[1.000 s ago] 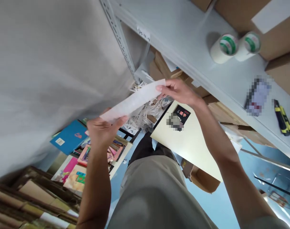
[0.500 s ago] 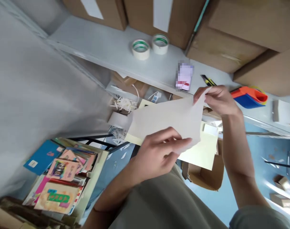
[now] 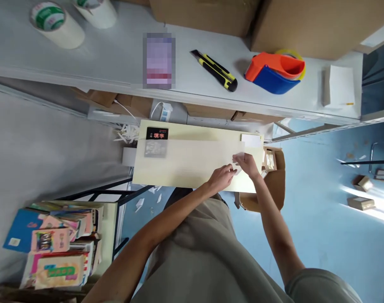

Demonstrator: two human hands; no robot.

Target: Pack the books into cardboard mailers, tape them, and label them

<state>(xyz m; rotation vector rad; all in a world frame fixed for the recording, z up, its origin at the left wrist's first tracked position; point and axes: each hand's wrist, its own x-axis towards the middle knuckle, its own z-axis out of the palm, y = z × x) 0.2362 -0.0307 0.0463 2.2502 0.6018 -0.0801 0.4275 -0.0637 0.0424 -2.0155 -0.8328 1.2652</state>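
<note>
A long translucent sheet (image 3: 192, 153) stretches over the pale yellow table (image 3: 173, 179). Its left end covers the lower part of a black book (image 3: 157, 134) with red lettering, which shows through dimly. My left hand (image 3: 222, 177) is closed in a pinch at the sheet's lower right edge. Close beside it, my right hand (image 3: 246, 164) has its fingers bent around the sheet's right end. The exact grip of the fingertips is small and partly hidden. A small white pad (image 3: 251, 139) lies at the table's upper right corner.
On the grey shelf (image 3: 110, 63) beyond are tape rolls (image 3: 67, 33), a blurred-out phone (image 3: 159, 61), a box cutter (image 3: 214, 70), an orange-and-blue tape dispenser (image 3: 276, 71) and white cards (image 3: 340, 86). Books (image 3: 59, 244) are piled at lower left; an open carton (image 3: 276, 181) stands right of the table.
The sheet was held up and folded at its right end; now it is lower, spread over the table and book. Both hands have moved down and closer together. The view has shifted right.
</note>
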